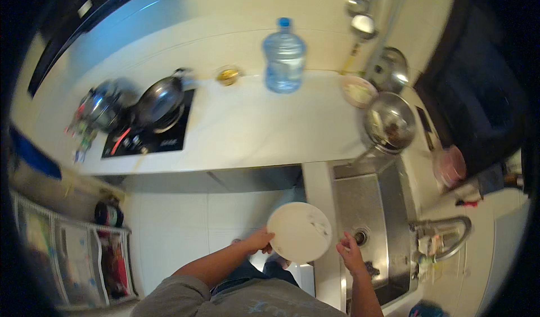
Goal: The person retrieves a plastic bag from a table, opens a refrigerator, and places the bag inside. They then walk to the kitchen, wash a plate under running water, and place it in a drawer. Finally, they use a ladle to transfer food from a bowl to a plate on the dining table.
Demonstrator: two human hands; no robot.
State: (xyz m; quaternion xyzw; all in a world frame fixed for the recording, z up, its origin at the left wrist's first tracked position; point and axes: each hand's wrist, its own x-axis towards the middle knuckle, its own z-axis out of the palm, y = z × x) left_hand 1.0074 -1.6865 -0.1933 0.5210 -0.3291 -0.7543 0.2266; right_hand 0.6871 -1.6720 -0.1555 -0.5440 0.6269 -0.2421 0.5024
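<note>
A round white plate [297,232] with a small dark pattern near its right rim is held by its left edge in my left hand [260,240]. The plate is over the floor, just left of the sink's near rim. My right hand [351,253] is apart from the plate, over the stainless steel sink [363,203], with its fingers spread and nothing in them. Below the fingertips shows the sink's drain [360,237]. A dark item [372,269] lies in the basin beside my right wrist; I cannot tell what it is.
A blue water jug [284,57] stands at the counter's back. To the left, a frying pan [160,102] sits on a black cooktop [168,142] beside a pot [101,110]. A metal pan [390,123] and pink bowl [358,91] stand behind the sink; a curved faucet [464,232] is on its right.
</note>
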